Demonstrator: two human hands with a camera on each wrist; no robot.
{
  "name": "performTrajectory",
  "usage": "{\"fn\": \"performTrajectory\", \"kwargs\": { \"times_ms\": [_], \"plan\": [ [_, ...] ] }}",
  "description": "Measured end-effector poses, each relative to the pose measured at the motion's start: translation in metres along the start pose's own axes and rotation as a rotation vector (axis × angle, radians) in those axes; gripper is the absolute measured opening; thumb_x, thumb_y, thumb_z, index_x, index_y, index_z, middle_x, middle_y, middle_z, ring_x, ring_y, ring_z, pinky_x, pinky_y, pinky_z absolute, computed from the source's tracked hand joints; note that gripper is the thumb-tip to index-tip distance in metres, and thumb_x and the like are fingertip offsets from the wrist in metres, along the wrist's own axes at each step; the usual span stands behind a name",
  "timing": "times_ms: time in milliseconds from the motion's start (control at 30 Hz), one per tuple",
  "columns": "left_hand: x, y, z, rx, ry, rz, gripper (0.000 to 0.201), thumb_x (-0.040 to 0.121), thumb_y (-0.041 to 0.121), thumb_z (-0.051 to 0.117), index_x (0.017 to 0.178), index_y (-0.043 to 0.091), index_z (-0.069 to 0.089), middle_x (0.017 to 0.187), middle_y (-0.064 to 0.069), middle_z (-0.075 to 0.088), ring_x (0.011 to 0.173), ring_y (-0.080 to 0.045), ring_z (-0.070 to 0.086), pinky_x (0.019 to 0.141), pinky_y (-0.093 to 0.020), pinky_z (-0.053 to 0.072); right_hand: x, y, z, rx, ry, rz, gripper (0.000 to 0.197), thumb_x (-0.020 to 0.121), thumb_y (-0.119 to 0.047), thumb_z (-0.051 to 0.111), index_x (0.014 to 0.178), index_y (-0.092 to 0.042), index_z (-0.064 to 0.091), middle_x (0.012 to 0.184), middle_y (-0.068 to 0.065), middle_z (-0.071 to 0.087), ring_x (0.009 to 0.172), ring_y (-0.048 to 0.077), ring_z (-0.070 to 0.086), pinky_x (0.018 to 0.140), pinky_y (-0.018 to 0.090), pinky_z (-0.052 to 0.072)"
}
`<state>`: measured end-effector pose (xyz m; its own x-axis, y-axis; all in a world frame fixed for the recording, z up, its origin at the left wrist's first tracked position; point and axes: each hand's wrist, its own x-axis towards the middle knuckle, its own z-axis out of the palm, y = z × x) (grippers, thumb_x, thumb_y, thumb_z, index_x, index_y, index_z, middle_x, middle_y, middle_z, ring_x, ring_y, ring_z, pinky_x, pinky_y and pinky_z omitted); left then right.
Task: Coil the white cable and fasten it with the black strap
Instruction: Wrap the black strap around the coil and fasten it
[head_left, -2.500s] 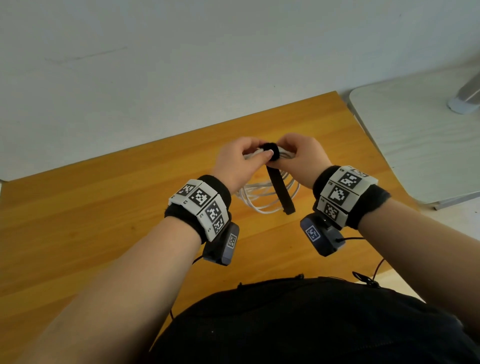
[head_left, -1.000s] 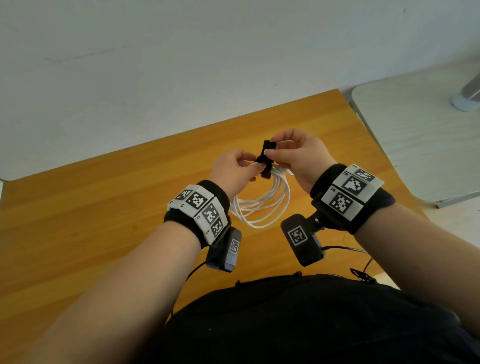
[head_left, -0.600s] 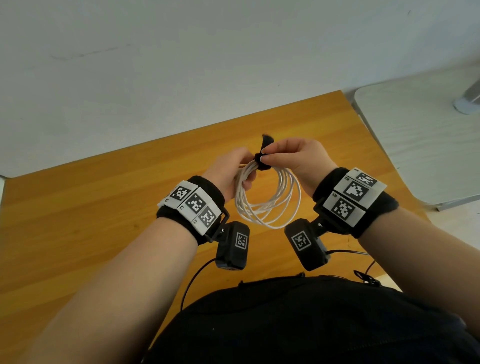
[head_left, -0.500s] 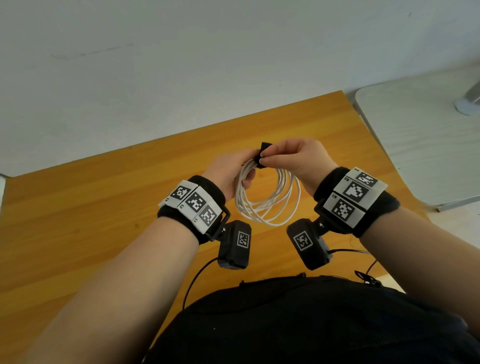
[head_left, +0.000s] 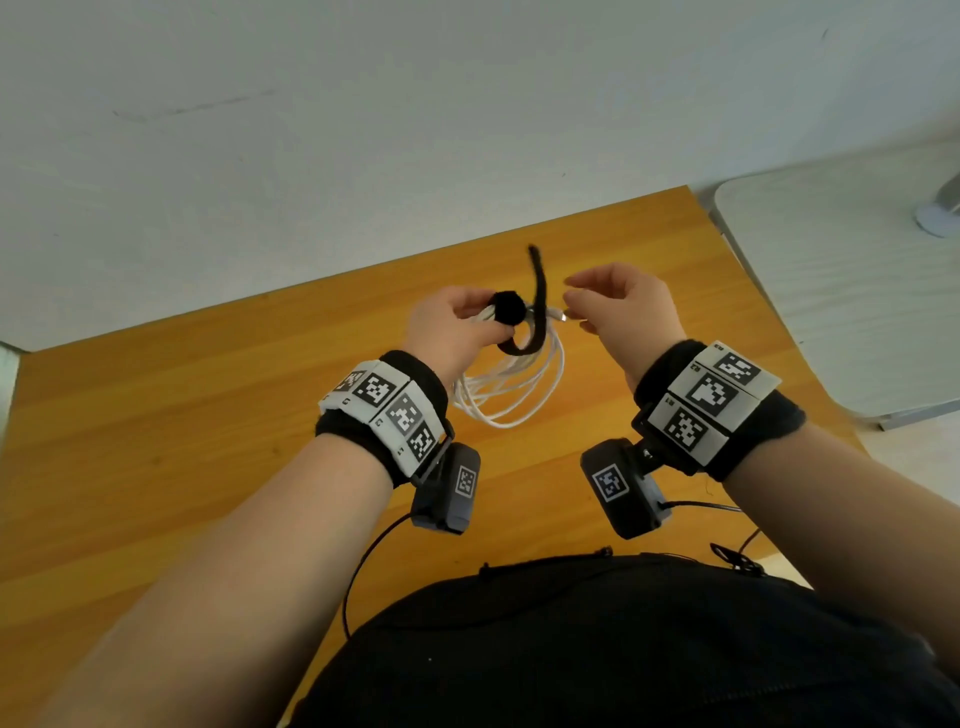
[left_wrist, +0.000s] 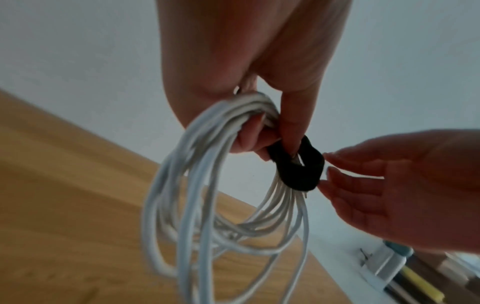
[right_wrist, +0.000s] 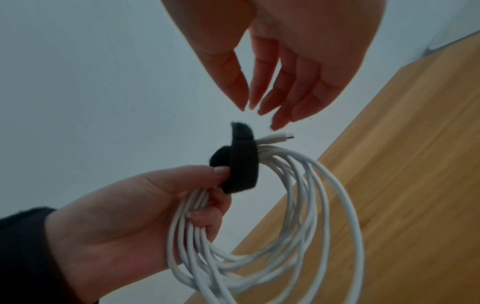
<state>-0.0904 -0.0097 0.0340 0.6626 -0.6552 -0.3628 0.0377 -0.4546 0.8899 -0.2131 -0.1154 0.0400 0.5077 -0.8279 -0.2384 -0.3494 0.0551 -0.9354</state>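
Note:
The white cable (head_left: 511, 387) hangs as a coil of several loops above the wooden table. My left hand (head_left: 457, 325) grips the top of the coil (left_wrist: 207, 164), thumb pressing the black strap (head_left: 511, 309) wound round the bundle (right_wrist: 241, 168). The strap's loose tail (head_left: 537, 275) sticks up and curves back under the cable. A plug end (right_wrist: 279, 138) pokes out beside the strap. My right hand (head_left: 597, 301) hovers just right of the strap, fingers (right_wrist: 262, 98) relaxed and straight, holding nothing (left_wrist: 363, 181).
The orange wooden table (head_left: 182, 415) lies under the hands, its back edge against a pale wall. A grey-white surface (head_left: 841, 291) with a metal base (head_left: 940, 218) stands to the right. Thin black wires (head_left: 727, 556) trail near my torso.
My right hand has let go of the strap and drawn away to the right. The strap's tail has sprung loose and stands up. The left hand keeps hold of the coil.

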Motion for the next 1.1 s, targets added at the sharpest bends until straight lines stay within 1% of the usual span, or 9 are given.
{"fn": "performTrajectory", "kwargs": {
  "times_ms": [100,200,300,400,533,633,767,933,1100],
  "plan": [
    [-0.004,0.003,0.001,0.167,-0.028,0.152,0.034,0.077,0.006,0.072,0.108,0.015,0.063,0.098,0.006,0.060,0.090,-0.006,0.056,0.075,-0.015,0.042,0.005,-0.001,0.000,-0.039,0.038,0.002,0.022,0.091,-0.015,0.053,0.111,-0.016,0.061,0.096,-0.006,0.060,0.094,0.012,0.056,0.079,0.024,0.046],
    [-0.006,0.006,0.004,0.268,-0.060,0.263,0.029,0.077,0.009,0.073,0.103,0.015,0.063,0.092,0.009,0.060,0.080,0.001,0.056,0.064,-0.003,0.042,0.009,-0.002,-0.002,-0.006,0.013,0.025,0.029,0.095,-0.020,0.047,0.122,-0.018,0.058,0.112,-0.004,0.061,0.102,0.008,0.053,0.081,0.019,0.039],
    [-0.008,0.008,0.006,0.281,-0.074,0.313,0.026,0.076,0.011,0.074,0.097,0.018,0.063,0.083,0.015,0.060,0.073,0.007,0.056,0.060,0.002,0.041,0.011,-0.002,-0.003,-0.069,-0.116,0.061,0.025,0.096,-0.018,0.044,0.111,-0.016,0.065,0.104,0.000,0.068,0.099,0.010,0.057,0.073,0.015,0.040],
    [-0.007,0.009,0.006,0.313,-0.087,0.338,0.026,0.075,0.010,0.074,0.096,0.021,0.064,0.083,0.014,0.062,0.073,0.006,0.057,0.060,0.001,0.042,0.012,0.001,-0.003,-0.103,-0.292,0.098,0.023,0.093,-0.009,0.047,0.100,-0.019,0.068,0.094,0.003,0.066,0.090,0.015,0.058,0.077,0.024,0.047],
    [-0.010,0.009,0.005,0.329,-0.193,0.327,0.024,0.075,0.014,0.075,0.094,0.022,0.064,0.087,0.011,0.064,0.079,-0.003,0.061,0.066,-0.009,0.047,0.012,-0.002,-0.009,-0.241,-0.325,0.139,0.017,0.092,-0.019,0.051,0.096,-0.016,0.068,0.082,-0.003,0.063,0.077,0.007,0.055,0.064,0.020,0.039],
    [-0.012,0.008,0.010,0.309,-0.222,0.340,0.023,0.075,0.014,0.076,0.089,0.026,0.063,0.083,0.016,0.063,0.078,-0.002,0.060,0.071,-0.015,0.047,0.012,-0.001,-0.008,-0.269,-0.393,0.200,0.023,0.092,-0.026,0.052,0.089,-0.009,0.069,0.077,0.003,0.064,0.076,0.014,0.058,0.078,0.030,0.046],
    [-0.011,0.008,0.015,0.320,-0.210,0.375,0.023,0.075,0.013,0.076,0.089,0.026,0.064,0.081,0.020,0.058,0.077,0.000,0.057,0.069,-0.009,0.044,0.008,-0.001,-0.005,-0.101,-0.396,0.324,0.026,0.091,-0.017,0.052,0.070,-0.005,0.060,0.066,0.010,0.064,0.053,0.014,0.061,0.066,0.028,0.050],
    [-0.010,0.006,0.020,0.418,-0.174,0.437,0.023,0.071,0.020,0.078,0.090,0.026,0.067,0.083,0.015,0.046,0.082,-0.012,0.050,0.068,-0.021,0.036,0.003,0.001,-0.007,0.122,-0.423,0.424,0.018,0.092,-0.004,0.049,0.077,-0.003,0.058,0.067,0.008,0.063,0.051,0.013,0.062,0.050,0.021,0.052],
    [-0.010,0.004,0.020,0.404,-0.191,0.434,0.025,0.070,0.022,0.080,0.089,0.029,0.065,0.082,0.017,0.045,0.075,0.001,0.044,0.063,-0.013,0.031,0.006,0.005,-0.008,0.287,-0.363,0.410,0.012,0.089,0.000,0.052,0.080,0.002,0.059,0.067,0.012,0.059,0.049,0.014,0.059,0.048,0.021,0.049]
  ]
}}
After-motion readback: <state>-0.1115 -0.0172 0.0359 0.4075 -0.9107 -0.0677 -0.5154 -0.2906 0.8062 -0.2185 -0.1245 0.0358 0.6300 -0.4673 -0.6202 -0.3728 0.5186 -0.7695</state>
